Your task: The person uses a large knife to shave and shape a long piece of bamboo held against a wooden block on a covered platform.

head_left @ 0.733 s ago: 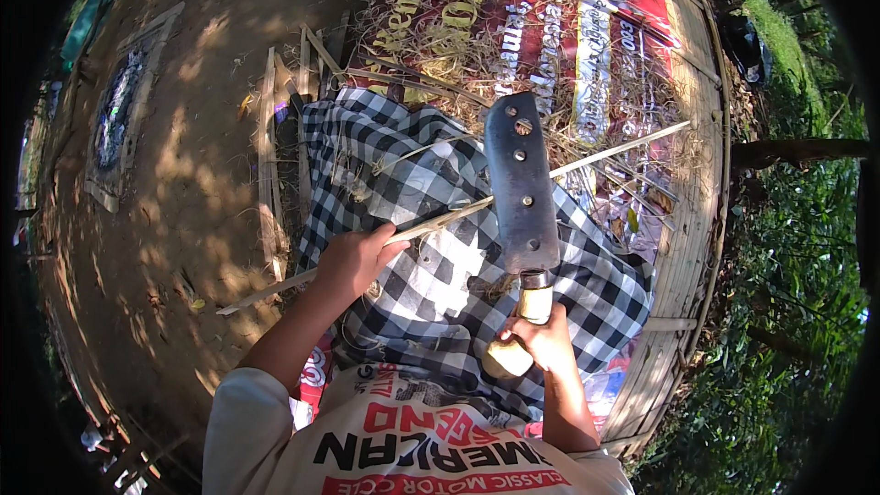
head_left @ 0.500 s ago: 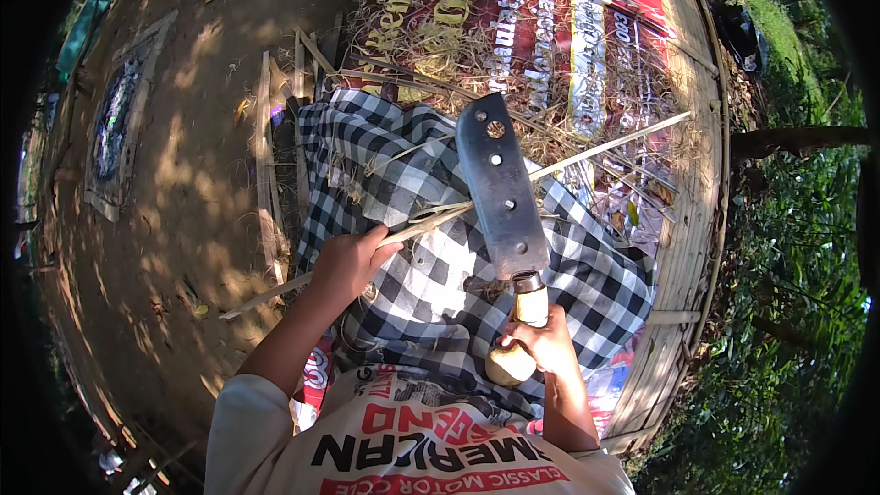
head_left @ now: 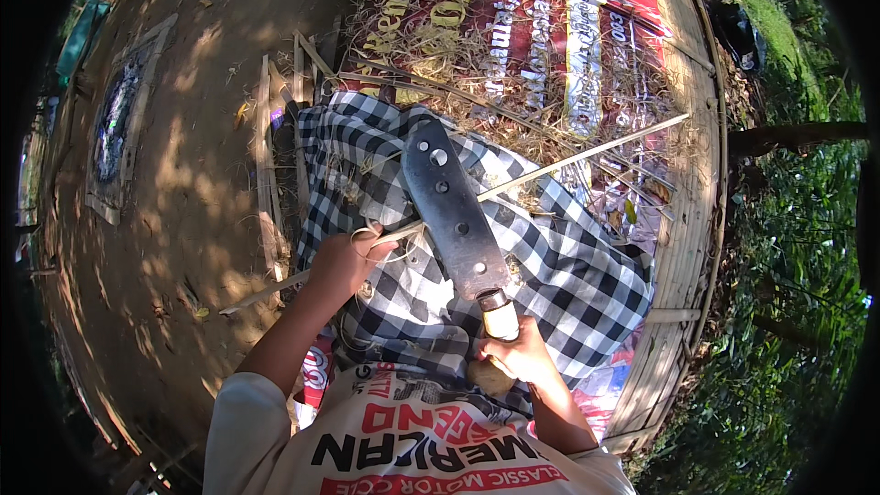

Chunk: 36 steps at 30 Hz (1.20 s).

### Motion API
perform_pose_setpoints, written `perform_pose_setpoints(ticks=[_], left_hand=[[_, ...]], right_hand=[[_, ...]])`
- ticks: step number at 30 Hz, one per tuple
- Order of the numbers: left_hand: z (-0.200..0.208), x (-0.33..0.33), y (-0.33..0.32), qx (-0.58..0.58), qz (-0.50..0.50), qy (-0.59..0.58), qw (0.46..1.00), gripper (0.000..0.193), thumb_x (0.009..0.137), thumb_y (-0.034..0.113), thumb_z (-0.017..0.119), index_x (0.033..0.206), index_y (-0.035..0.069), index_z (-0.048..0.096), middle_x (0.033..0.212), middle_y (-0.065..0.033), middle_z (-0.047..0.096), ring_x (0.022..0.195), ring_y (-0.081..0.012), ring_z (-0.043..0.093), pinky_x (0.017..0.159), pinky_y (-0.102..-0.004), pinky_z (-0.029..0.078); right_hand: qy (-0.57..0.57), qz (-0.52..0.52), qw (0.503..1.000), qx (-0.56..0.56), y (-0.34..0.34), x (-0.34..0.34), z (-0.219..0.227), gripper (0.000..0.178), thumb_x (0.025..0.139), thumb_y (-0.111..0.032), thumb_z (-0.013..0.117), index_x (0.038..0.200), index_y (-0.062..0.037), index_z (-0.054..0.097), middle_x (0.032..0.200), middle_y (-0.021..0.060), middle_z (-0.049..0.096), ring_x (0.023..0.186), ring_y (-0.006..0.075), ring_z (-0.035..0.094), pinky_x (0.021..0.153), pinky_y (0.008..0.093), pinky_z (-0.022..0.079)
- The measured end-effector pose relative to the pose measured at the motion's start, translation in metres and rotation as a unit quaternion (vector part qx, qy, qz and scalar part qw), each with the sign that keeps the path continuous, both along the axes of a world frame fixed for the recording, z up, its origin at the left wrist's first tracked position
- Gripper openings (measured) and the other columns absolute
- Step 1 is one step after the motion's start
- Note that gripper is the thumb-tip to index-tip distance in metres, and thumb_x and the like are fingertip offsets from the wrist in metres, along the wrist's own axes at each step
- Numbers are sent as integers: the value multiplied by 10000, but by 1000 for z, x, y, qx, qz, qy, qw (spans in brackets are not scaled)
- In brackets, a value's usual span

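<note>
My right hand is closed round the pale handle of a cleaver-like knife, whose broad dark blade has a row of holes. A long pale strip, likely bamboo, runs slantwise under the blade. My left hand grips that strip left of the blade, and its tail sticks out beyond my wrist. Thin curled shavings stand by my left fingers. The blade lies across the strip and hides part of it. Beneath all this, a black-and-white checked cloth covers my lap.
A dark red printed banner strewn with fine shavings lies ahead, on a slatted bamboo platform. Loose strips lean at its left edge. Bare ground with a framed panel is at left; green plants grow at right.
My right hand has drawn the knife left and toward me along the strip. Curled shavings have gathered at my left hand, which stays nearly in place.
</note>
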<state>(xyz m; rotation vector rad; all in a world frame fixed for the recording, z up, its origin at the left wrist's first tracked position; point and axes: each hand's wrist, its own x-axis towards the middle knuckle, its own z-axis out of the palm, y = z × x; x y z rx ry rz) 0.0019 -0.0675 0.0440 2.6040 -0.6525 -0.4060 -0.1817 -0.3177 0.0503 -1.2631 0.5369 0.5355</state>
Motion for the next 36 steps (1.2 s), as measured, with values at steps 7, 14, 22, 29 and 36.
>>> perform_pose_setpoints(ticks=[7,14,22,29,36], left_hand=[[6,2,0,32,-3,48,998,398,894,360,625,1103,22,602,745,-184,646,664,-350,638,590,-419,496],[46,11,29,16,31,146,989,368,836,319,685,1075,48,617,728,-163,655,692,-335,651,636,-411,502],[67,2,110,135,112,248,953,430,845,421,678,783,-5,674,634,-174,597,592,-337,588,593,-411,454],[38,-7,95,112,101,265,952,517,890,465,622,773,-38,658,569,-196,533,515,-333,509,543,-410,426],[19,-16,92,58,111,260,958,532,881,474,633,763,-45,652,558,-200,533,500,-330,504,536,-405,424]], right_hand=[[4,-104,994,40,-13,7,7,54,724,51,612,776,40,607,692,99,643,619,177,658,598,312,553],[0,-115,993,41,-12,8,-2,54,720,56,595,771,44,606,699,101,644,620,176,652,602,311,550],[-4,-133,990,53,-14,9,-4,73,720,46,589,793,47,596,701,95,634,616,175,649,597,317,550],[20,-146,989,14,-20,8,4,57,728,41,592,785,48,588,669,107,635,601,191,650,586,320,554],[-14,-65,998,10,-19,-3,10,126,736,32,675,833,37,594,687,72,643,610,150,647,571,285,534]])
